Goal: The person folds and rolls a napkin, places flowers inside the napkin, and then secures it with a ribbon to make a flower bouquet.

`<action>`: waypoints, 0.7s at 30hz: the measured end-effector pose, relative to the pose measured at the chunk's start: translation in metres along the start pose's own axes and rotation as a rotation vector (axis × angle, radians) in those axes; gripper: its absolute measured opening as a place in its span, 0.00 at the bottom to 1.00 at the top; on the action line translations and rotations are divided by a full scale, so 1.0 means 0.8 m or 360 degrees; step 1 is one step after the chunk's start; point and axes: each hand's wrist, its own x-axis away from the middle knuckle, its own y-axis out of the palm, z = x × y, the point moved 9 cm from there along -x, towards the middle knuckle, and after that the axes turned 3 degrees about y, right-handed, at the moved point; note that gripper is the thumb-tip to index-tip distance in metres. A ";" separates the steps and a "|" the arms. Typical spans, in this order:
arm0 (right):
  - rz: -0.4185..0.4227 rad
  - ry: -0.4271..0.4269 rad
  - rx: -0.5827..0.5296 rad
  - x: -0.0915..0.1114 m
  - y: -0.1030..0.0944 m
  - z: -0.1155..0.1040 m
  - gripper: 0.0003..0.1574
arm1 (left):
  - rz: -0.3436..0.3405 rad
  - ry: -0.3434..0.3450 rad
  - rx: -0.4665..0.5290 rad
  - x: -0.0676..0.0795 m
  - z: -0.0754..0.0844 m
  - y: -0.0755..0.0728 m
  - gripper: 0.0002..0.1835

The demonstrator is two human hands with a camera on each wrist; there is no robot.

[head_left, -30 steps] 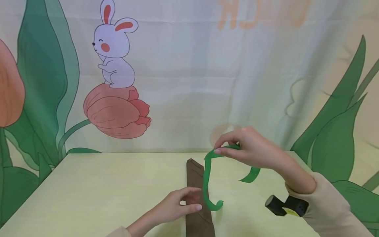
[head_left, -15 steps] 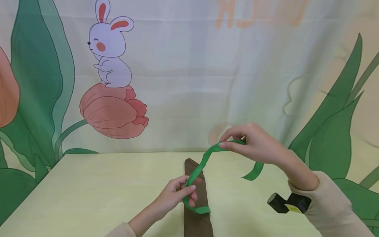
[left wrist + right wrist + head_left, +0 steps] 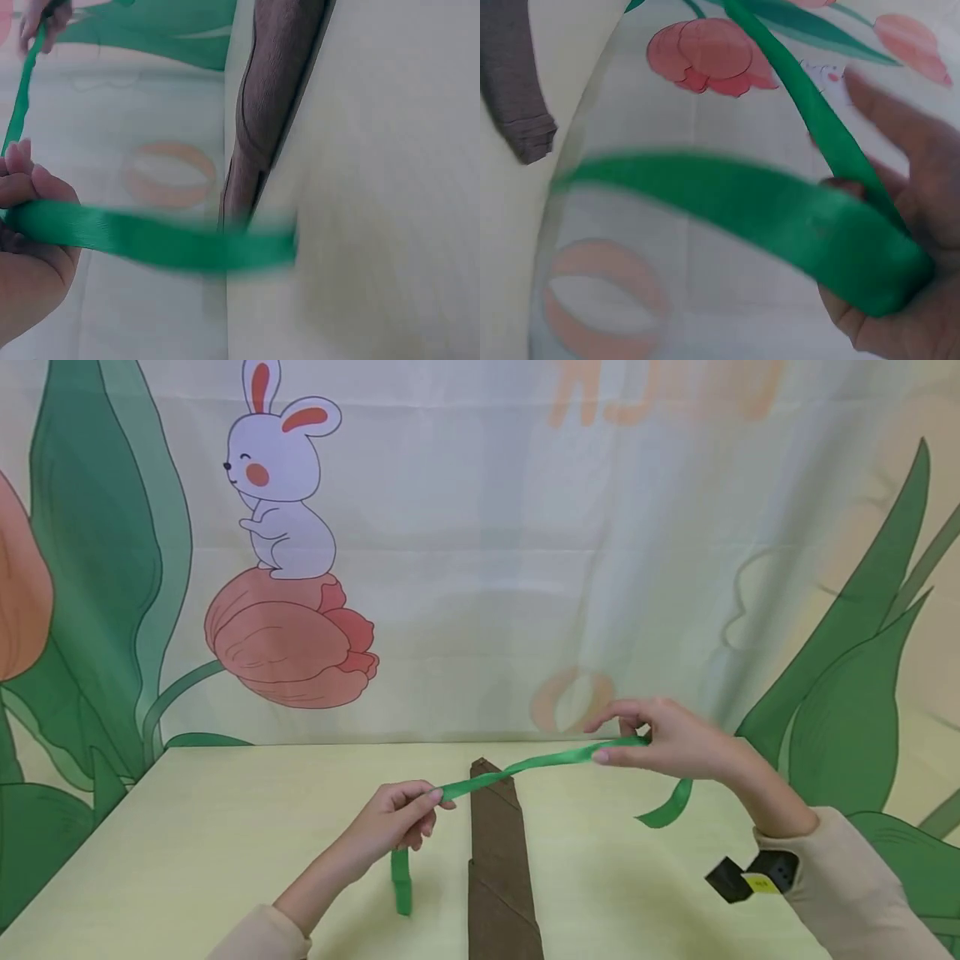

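A green ribbon (image 3: 551, 762) stretches between my two hands above the table, sloping up to the right. At its left part my left hand (image 3: 397, 814) pinches it between thumb and fingers, and a loose end (image 3: 172, 238) dangles below. My right hand (image 3: 671, 739) holds the other part, the ribbon running across the palm with the index finger lifted off it. From that hand the other tail (image 3: 697, 187) hangs in a curve. Under the ribbon lies a long brown strip (image 3: 498, 860), wrapped or folded and fabric-like, apart from both hands.
The pale yellow table (image 3: 247, 827) carries the brown strip down its middle. Behind its far edge hangs a printed backdrop (image 3: 465, 568) with a rabbit, tulips and leaves. A small black device (image 3: 757, 877) sits on my right wrist.
My left hand reached the hanging ribbon, took hold of it and moved left and up, drawing it nearly straight. The right hand shifted slightly right, still holding it.
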 end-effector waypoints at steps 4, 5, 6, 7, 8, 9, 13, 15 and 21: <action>-0.0160 -0.0008 -0.0118 0.002 0.026 0.025 0.23 | 0.0023 -0.0085 -0.0106 -0.003 -0.009 -0.020 0.18; -0.0193 -0.0007 -0.0149 0.003 0.032 0.031 0.21 | 0.0028 -0.0099 -0.0127 -0.003 -0.012 -0.025 0.18; -0.0223 -0.0003 -0.0187 0.002 0.038 0.036 0.18 | 0.0029 -0.0111 -0.0148 -0.004 -0.014 -0.029 0.18; -0.0235 0.0002 -0.0214 0.002 0.042 0.041 0.15 | 0.0027 -0.0122 -0.0165 -0.006 -0.017 -0.032 0.18; -0.0239 -0.0001 -0.0225 0.001 0.045 0.046 0.12 | 0.0023 -0.0128 -0.0187 -0.008 -0.019 -0.036 0.19; -0.0242 0.0017 -0.0248 0.000 0.048 0.052 0.10 | 0.0018 -0.0129 -0.0208 -0.010 -0.021 -0.039 0.19; -0.0232 0.0164 -0.0376 -0.006 0.058 0.085 0.11 | 0.0037 -0.0155 -0.0254 -0.017 -0.030 -0.055 0.18; -0.0223 0.0261 -0.0456 -0.010 0.065 0.105 0.13 | 0.0077 -0.0169 -0.0272 -0.021 -0.034 -0.064 0.17; -0.0099 0.0566 -0.0773 -0.029 0.093 0.162 0.15 | 0.0303 -0.0272 -0.0342 -0.046 -0.059 -0.095 0.14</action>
